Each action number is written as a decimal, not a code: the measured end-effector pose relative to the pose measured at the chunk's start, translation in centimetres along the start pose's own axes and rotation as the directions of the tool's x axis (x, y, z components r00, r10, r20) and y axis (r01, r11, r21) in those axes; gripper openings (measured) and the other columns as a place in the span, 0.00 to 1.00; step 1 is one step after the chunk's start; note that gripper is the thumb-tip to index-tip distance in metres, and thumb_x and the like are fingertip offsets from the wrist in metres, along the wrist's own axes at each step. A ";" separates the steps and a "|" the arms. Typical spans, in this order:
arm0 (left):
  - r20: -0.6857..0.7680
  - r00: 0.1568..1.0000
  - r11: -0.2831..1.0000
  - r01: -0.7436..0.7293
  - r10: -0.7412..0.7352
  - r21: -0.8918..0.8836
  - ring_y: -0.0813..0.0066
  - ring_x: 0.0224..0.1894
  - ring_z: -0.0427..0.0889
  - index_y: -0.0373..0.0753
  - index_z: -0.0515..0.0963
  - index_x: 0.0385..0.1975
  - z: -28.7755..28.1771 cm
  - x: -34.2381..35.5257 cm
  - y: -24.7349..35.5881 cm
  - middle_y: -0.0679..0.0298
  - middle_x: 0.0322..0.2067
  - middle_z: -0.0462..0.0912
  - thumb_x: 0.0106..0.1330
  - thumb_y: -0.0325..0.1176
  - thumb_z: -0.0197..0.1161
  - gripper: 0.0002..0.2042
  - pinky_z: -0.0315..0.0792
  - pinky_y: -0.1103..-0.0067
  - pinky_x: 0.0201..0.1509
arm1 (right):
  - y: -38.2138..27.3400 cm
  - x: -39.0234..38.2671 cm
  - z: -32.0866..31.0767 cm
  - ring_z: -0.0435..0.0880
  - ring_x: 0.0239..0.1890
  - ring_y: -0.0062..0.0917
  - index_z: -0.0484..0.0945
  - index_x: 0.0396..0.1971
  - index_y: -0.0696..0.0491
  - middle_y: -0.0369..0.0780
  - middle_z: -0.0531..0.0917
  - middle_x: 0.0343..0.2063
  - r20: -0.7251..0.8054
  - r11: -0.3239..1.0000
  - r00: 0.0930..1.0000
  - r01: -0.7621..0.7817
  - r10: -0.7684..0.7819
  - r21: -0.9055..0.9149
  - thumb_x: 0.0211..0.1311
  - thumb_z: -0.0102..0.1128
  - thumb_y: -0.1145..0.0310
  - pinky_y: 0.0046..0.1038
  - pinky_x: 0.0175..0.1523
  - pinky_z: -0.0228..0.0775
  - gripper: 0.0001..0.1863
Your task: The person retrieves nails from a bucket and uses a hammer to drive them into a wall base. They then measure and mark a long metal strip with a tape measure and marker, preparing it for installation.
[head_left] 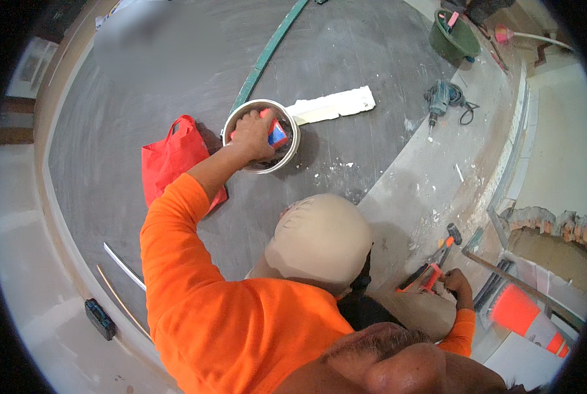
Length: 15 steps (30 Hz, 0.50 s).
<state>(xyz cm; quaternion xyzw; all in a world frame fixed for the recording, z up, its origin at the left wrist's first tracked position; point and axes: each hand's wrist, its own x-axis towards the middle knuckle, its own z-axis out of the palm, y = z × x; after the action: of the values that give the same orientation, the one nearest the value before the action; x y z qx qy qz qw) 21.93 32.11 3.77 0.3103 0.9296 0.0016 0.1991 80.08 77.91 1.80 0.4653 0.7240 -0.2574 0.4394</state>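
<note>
My left hand (pixel 251 136) reaches down into a white round bucket (pixel 294 148), its fingers closed around a small red and blue box-shaped thing (pixel 278 134). Dark contents show at the bottom of the bucket; the lower part of the thing is hard to make out. At the lower right, beyond my bent knee, my right hand (pixel 457 281) is low near the floor with its fingers curled. Whatever it grips is too small to name. Just left of that hand lies a red-handled tool (pixel 431 277), and a hammer (pixel 452 235) with a dark head lies farther off.
A red bag (pixel 172 161) sits left of the bucket. Beyond it run a green strip (pixel 267 59) and a white board piece (pixel 336 105). A blue power drill (pixel 441 102) and a green tub (pixel 452 41) stand far right. An orange-white cone (pixel 524 315) lies near right, beside broken wall.
</note>
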 end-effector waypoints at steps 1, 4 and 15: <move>-0.031 0.999 0.999 0.037 -0.036 0.027 0.41 0.54 0.74 0.45 0.60 0.63 -1.2 -0.7 0.5 0.39 0.53 0.70 0.43 0.41 0.73 0.43 0.69 0.59 0.59 | 1.7 1.4 0.3 0.77 0.13 0.27 0.79 0.18 0.64 0.41 0.78 0.12 -0.015 0.999 0.999 0.041 -0.041 -0.019 0.56 0.68 0.61 0.31 0.20 0.68 0.19; -0.239 0.967 0.996 -0.088 0.085 -0.001 0.45 0.50 0.76 0.45 0.63 0.60 -2.2 -1.7 0.0 0.44 0.48 0.73 0.41 0.40 0.73 0.41 0.70 0.60 0.55 | 3.4 2.2 1.6 0.77 0.13 0.26 0.79 0.18 0.64 0.41 0.78 0.12 -0.015 0.987 0.998 0.066 -0.069 -0.146 0.55 0.68 0.62 0.32 0.19 0.67 0.19; -0.388 0.909 0.948 0.023 -0.151 -0.316 0.44 0.47 0.78 0.42 0.64 0.64 -9.5 -7.8 -0.3 0.42 0.45 0.76 0.41 0.47 0.72 0.45 0.73 0.63 0.52 | 5.7 3.2 2.4 0.73 0.10 0.26 0.76 0.17 0.63 0.41 0.75 0.11 0.057 0.996 0.996 0.068 -0.071 0.053 0.56 0.66 0.67 0.31 0.16 0.63 0.16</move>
<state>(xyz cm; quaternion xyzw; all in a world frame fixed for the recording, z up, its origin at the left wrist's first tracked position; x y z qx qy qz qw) 23.86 28.49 15.33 0.2264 0.9521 0.2005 0.0465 85.61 79.94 -1.98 0.4430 0.7197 -0.3045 0.4393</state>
